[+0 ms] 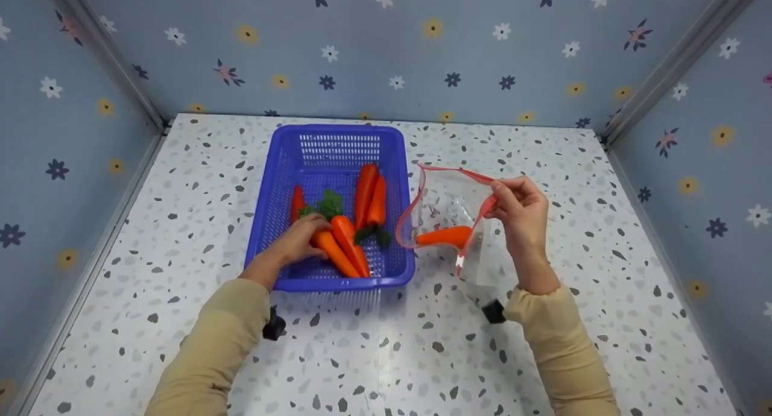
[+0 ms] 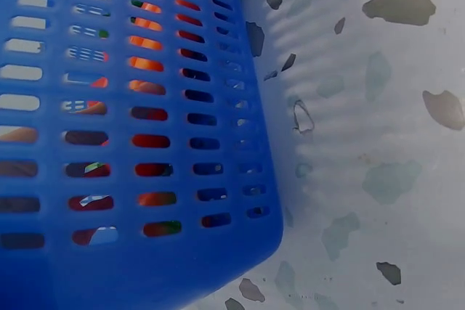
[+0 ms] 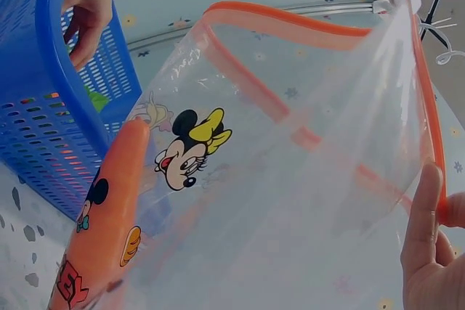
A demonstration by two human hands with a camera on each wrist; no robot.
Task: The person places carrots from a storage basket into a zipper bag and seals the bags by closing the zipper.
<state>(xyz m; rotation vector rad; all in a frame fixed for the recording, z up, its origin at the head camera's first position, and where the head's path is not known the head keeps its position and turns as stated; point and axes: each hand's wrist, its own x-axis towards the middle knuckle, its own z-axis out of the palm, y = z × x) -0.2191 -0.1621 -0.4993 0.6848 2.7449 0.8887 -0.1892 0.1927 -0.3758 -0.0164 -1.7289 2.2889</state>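
Note:
Inside the blue plastic basket (image 1: 341, 285), my left hand (image 1: 297, 240) grips the leafy end of an orange carrot (image 1: 338, 256), thumb on the near side. A second carrot (image 1: 351, 241) lies right alongside it. My right hand (image 1: 523, 214) pinches the orange-red zip rim of a clear bag (image 1: 452, 190) between thumb and fingers, and the bag's mouth gapes toward the basket. One carrot (image 3: 120, 194) lies in the bag, behind printed cartoon figures. The left wrist view has only the basket's slotted wall (image 2: 145, 252); the left hand is hidden there.
Two more carrots (image 1: 366, 193) with dark green tops lie at the basket's right side, and a red-orange one (image 1: 297, 202) at its left. Green leaves (image 1: 330, 204) are near the left fingers. Flowered panels (image 1: 386, 54) enclose the speckled table (image 1: 386, 356) at back and sides.

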